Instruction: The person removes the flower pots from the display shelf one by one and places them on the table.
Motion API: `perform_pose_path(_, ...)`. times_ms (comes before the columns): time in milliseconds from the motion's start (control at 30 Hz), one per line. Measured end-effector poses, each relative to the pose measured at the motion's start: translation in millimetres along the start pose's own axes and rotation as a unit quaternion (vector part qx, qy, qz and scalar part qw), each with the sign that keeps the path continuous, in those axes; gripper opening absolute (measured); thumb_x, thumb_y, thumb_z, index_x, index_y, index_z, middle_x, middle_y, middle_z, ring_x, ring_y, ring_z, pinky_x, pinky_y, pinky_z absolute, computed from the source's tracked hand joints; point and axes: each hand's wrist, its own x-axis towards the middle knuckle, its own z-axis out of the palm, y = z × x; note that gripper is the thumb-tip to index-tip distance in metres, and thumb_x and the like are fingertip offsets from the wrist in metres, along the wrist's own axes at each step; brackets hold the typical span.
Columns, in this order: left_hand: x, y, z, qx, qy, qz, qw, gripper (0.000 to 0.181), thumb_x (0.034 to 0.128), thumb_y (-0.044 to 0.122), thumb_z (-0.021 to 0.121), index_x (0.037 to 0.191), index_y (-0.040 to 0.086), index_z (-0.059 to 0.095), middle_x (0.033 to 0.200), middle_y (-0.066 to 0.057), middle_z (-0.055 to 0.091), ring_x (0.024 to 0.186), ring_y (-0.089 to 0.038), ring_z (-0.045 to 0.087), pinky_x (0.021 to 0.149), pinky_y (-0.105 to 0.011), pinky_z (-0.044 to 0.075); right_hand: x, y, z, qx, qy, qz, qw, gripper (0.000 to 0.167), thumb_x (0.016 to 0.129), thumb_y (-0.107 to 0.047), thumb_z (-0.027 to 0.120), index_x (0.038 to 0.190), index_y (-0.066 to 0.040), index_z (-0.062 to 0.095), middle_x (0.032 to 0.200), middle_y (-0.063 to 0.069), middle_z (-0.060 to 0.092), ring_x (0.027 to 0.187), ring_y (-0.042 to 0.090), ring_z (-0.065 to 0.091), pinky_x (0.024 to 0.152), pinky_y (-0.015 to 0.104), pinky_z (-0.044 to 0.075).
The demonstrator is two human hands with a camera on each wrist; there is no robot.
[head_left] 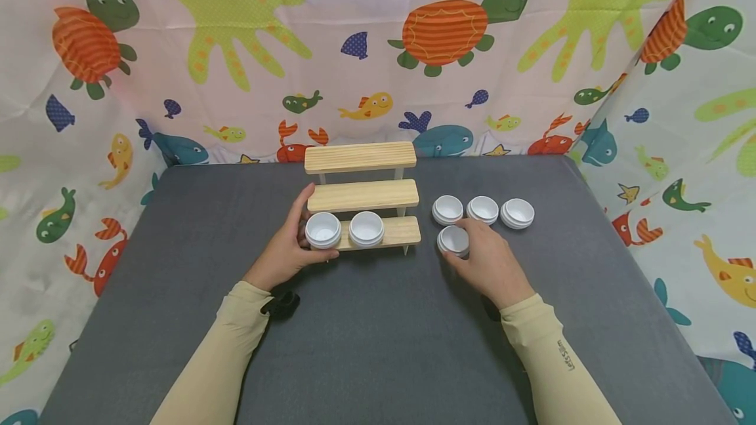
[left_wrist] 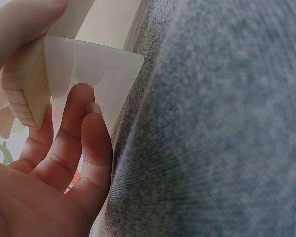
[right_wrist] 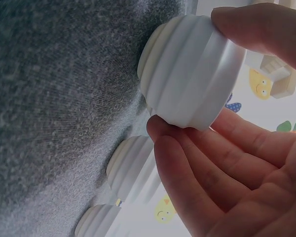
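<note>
My left hand [head_left: 282, 246] grips the left end of a three-tier wooden display stand [head_left: 363, 197]. In the left wrist view, the thumb lies along the board [left_wrist: 27, 89] and the fingers reach to its frosted white leg [left_wrist: 101, 64]. Two small white bowls stand upright on the lowest tier, a left bowl [head_left: 323, 231] beside the hand and a right bowl [head_left: 366, 229]. With thumb and fingertips, my right hand [head_left: 495, 261] pinches another white bowl [head_left: 453, 240], right of the stand. Horizontal ridges ring that bowl's side [right_wrist: 192, 74], which stays close to the tabletop.
Behind the right hand, three more white bowls stand in a row: a left one [head_left: 447, 210], a middle one [head_left: 482, 209] and a right one [head_left: 517, 214]. Grey cloth [head_left: 366, 340] covers the table. A curtain [head_left: 366, 12] printed with sea animals hangs behind and at both sides.
</note>
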Motion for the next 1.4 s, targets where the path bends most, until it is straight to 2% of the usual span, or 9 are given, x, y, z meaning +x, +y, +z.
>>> perform_pose_path(167, 0.2, 0.8, -0.2, 0.000, 0.000, -0.002, 1.0000, 0.137, 0.0764, 0.011, 0.100, 0.170, 0.053, 0.010, 0.131, -0.010, 0.049, 0.118, -0.026, 0.059, 0.094, -0.021, 0.052, 0.2, 0.0, 0.2, 0.000, -0.002, 0.003, 1.0000, 0.059, 0.093, -0.025, 0.083, 0.141, 0.003, 0.061, 0.139, 0.024, 0.067, 0.122, 0.041, 0.067, 0.106, 0.060, 0.053)
perform_pose_path(367, -0.2, -0.1, -0.4, 0.002, 0.001, -0.003, 1.0000, 0.136, 0.0765, 0.013, 0.101, 0.172, 0.048, 0.010, 0.132, -0.009, 0.049, 0.117, -0.026, 0.058, 0.093, -0.023, 0.052, -0.7, -0.6, 0.3, -0.002, -0.005, 0.005, 1.0000, 0.060, 0.093, -0.025, 0.083, 0.141, 0.003, 0.061, 0.139, 0.024, 0.067, 0.122, 0.042, 0.068, 0.106, 0.060, 0.053)
perform_pose_path(600, 0.8, -3.6, -1.1, 0.005, 0.000, 0.004, 1.0000, 0.137, 0.0759, 0.016, 0.102, 0.169, 0.057, 0.009, 0.129, -0.008, 0.048, 0.112, -0.026, 0.059, 0.091, -0.024, 0.053, -0.9, -0.5, 0.0, 0.005, 0.007, -0.004, 1.0000, 0.059, 0.091, -0.023, 0.084, 0.139, 0.003, 0.062, 0.134, 0.024, 0.070, 0.119, 0.041, 0.069, 0.101, 0.059, 0.054)
perform_pose_path(1067, 0.2, -4.1, -1.8, 0.012, 0.002, 0.004, 0.9999, 0.136, 0.0758, 0.018, 0.102, 0.169, 0.056, 0.010, 0.128, -0.009, 0.048, 0.111, -0.026, 0.056, 0.090, -0.023, 0.051, -0.6, 0.1, -0.2, 0.006, -0.003, 0.004, 1.0000, 0.060, 0.091, -0.024, 0.084, 0.140, 0.002, 0.062, 0.135, 0.023, 0.069, 0.119, 0.040, 0.068, 0.101, 0.059, 0.054)
perform_pose_path(1233, 0.4, -3.4, -1.6, 0.013, 0.003, 0.004, 0.9999, 0.136, 0.0760, 0.019, 0.102, 0.168, 0.057, 0.010, 0.128, -0.007, 0.048, 0.110, -0.025, 0.055, 0.089, -0.024, 0.050, 0.0, -1.2, -2.2, 0.003, -0.009, 0.006, 0.9999, 0.064, 0.092, -0.031, 0.085, 0.141, 0.001, 0.062, 0.138, 0.023, 0.068, 0.123, 0.040, 0.067, 0.104, 0.059, 0.053)
perform_pose_path(1400, 0.3, -3.4, -1.6, 0.014, 0.003, 0.004, 0.9999, 0.136, 0.0760, 0.020, 0.102, 0.170, 0.053, 0.010, 0.128, -0.007, 0.048, 0.111, -0.026, 0.056, 0.089, -0.025, 0.050, 0.0, -7.8, -8.9, 0.000, 0.011, -0.003, 0.9999, 0.069, 0.093, -0.043, 0.084, 0.142, 0.000, 0.061, 0.135, 0.021, 0.068, 0.122, 0.038, 0.067, 0.104, 0.058, 0.055)
